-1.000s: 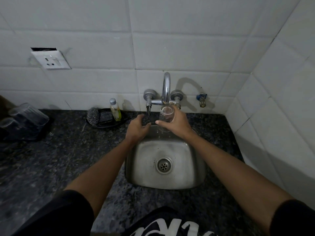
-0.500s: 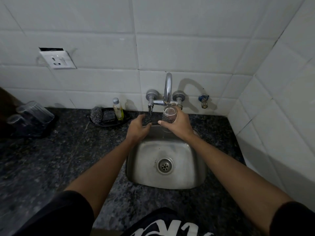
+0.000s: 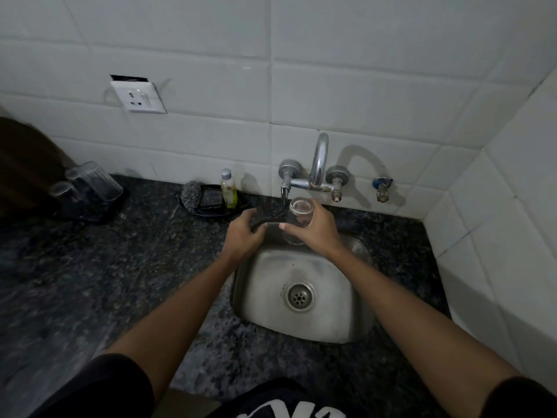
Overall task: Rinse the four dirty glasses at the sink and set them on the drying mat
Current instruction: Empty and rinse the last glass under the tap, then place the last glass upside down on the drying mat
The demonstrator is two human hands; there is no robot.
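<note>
My right hand (image 3: pixel 316 233) grips a clear glass (image 3: pixel 298 215) over the back edge of the steel sink (image 3: pixel 331 324), its mouth tilted up just right of the small tap spout (image 3: pixel 284 193). My left hand (image 3: pixel 242 235) is beside it, fingers curled around a black hose-like piece (image 3: pixel 268 220) that curves down from that spout. Two clear glasses (image 3: pixel 90 184) stand upside down on a dark drying mat (image 3: pixel 96 214) at the far left of the counter. A faint clear shape (image 3: pixel 358 248), perhaps another glass, lies in the sink's back right corner.
A curved chrome faucet (image 3: pixel 319 158) and a separate valve (image 3: pixel 381 188) are fixed to the tiled wall. A black dish holding a scrubber (image 3: pixel 191 196) and a small soap bottle (image 3: pixel 228 188) sits left of the tap. Dark granite counter (image 3: pixel 120 282) surrounds the sink; a tiled side wall stands at right.
My left fingers have closed around the black piece under the spout. The glass has dropped slightly and tilted its mouth toward me. My head has turned a little left.
</note>
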